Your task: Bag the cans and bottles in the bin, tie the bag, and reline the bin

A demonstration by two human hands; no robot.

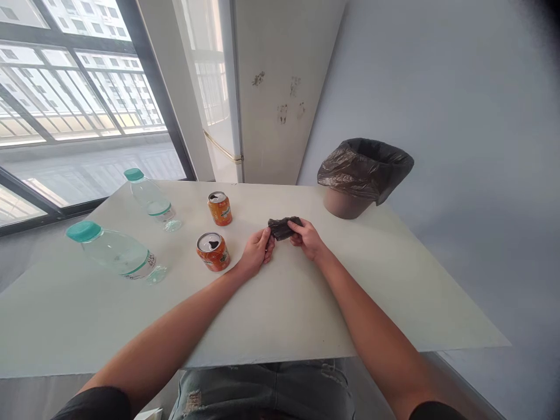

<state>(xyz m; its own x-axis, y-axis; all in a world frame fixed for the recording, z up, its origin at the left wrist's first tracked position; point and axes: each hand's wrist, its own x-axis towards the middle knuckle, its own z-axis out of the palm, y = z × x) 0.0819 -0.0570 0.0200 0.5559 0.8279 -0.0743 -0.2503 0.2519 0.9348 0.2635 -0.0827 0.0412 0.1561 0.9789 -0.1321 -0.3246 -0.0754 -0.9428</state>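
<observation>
A small bundled black plastic bag (282,228) is stretched between my two hands, just above the middle of the table. My left hand (257,252) pinches its left end, thumb on top. On its right end, the thumb and fingers of my right hand (307,238) are closed. Left of my left hand stand two opened orange soda cans, the nearer can (213,252) close to my wrist and the farther can (220,209) behind it. A bin (347,202) lined with a black bag (345,166) stands beyond my right hand.
Two clear plastic bottles with green caps, a nearer bottle (116,251) and a farther bottle (151,195), stand on the left of the white table (271,315). Behind the table is a white fridge (280,93). A wall borders the right side, a window the left.
</observation>
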